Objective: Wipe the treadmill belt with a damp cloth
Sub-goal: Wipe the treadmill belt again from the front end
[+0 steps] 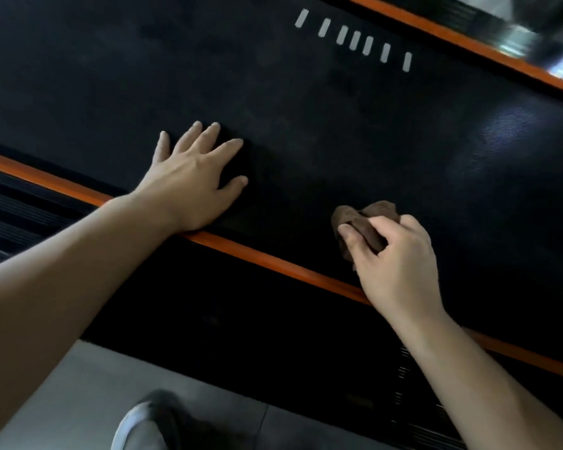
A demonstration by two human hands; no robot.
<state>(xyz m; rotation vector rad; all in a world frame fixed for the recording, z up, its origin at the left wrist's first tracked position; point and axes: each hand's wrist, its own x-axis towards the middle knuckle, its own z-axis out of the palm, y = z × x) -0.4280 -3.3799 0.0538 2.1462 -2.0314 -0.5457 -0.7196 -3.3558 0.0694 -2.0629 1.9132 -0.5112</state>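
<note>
Currently: Cloth Held on Belt Just Beyond Near Orange Strip

The treadmill belt (pixel 306 108) is a black, finely textured surface running diagonally across the view. The near orange strip (pixel 273 254) borders its closer edge and serves as the reference for all positions below.

Left grip (pixel 192 180): fingers straight and spread apart, palm down. It rests flat on the belt just beyond the near orange strip, with the heel of the palm touching the strip. It holds nothing.

Right grip (pixel 397 254): fingers curled, thumb and fingertips clamped on the cloth (pixel 364 222). The wrist crosses over the near orange strip.

The cloth is brown and bunched into folds. It sits on the belt just beyond the near orange strip, further along the strip from the left grip and apart from it. Part of it protrudes past the fingers; the rest is hidden under the palm.

A row of seven white marks (pixel 355 40) is printed on the belt well beyond the near orange strip, close to the far orange strip (pixel 468 43). A pale sheen (pixel 501 131) shows on the belt between the two strips.

On the person's side of the near orange strip lie the black ribbed side rail (pixel 13 209), then the grey floor (pixel 62 401) and a shoe (pixel 140 427).
</note>
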